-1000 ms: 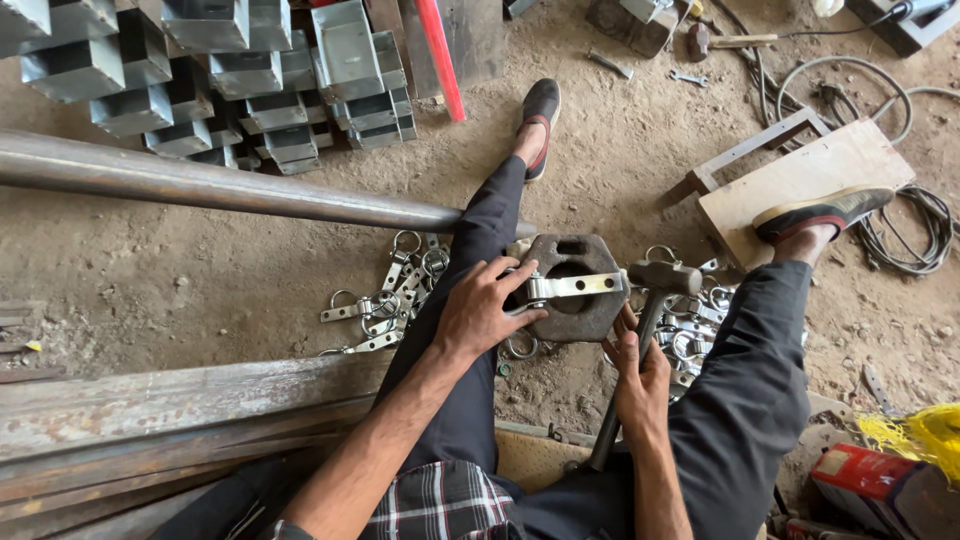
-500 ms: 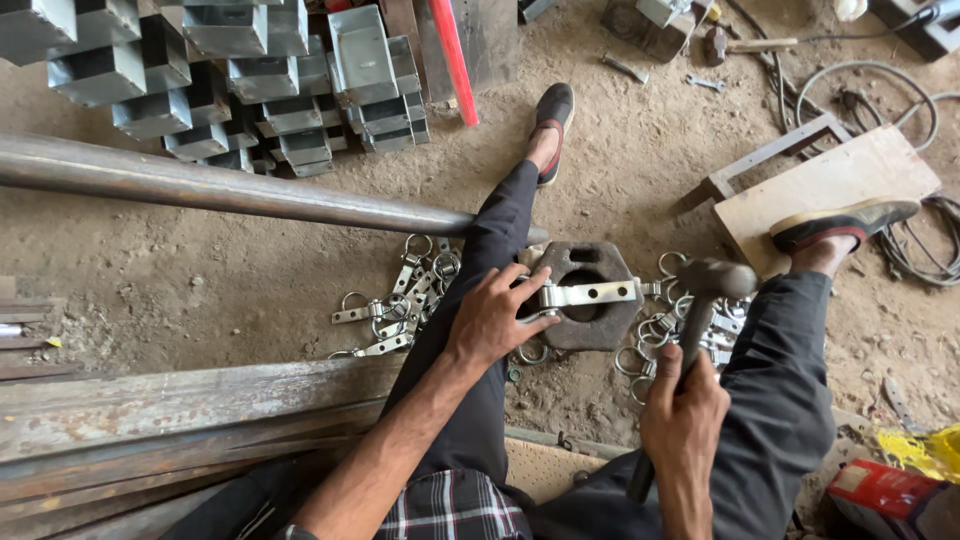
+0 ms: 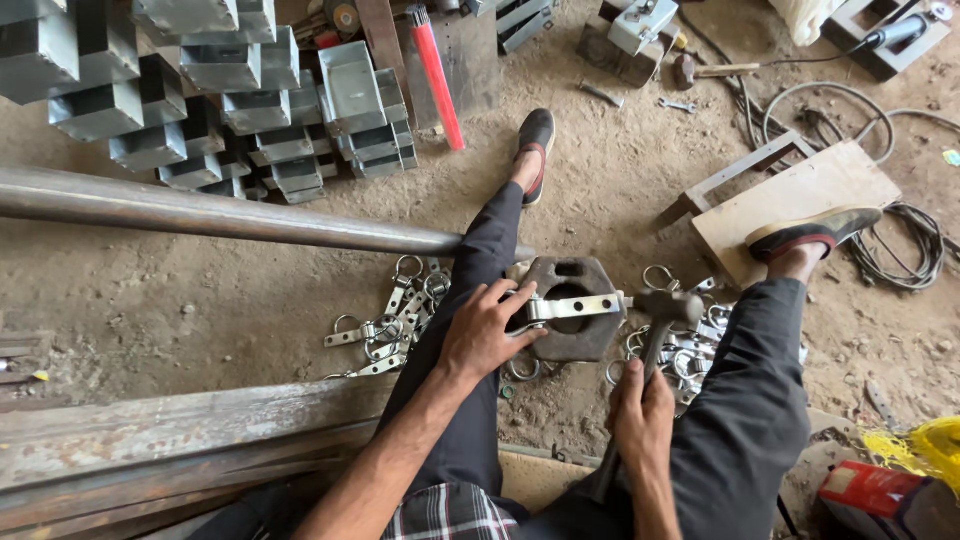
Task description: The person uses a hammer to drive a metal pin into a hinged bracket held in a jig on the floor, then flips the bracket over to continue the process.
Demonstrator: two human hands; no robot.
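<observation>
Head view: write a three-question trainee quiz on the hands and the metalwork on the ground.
1. True or false: the right hand grips a hammer by its handle.
2. The left hand steadies which item? A) a flat metal clamp strip on the hexagonal block B) the long pipe C) the wooden board
3. Fill in: the hammer head sits at the strip's ___ end in the picture.

Key: 1 true; 2 A; 3 right.

The long straight plastic stick [image 3: 436, 80] is red. The folded sheet-metal boxes [image 3: 200, 90] are shiny grey. The checked cloth shirt [image 3: 450, 512] has red, white and dark squares. The flat wooden board [image 3: 790, 200] is pale brown.
</observation>
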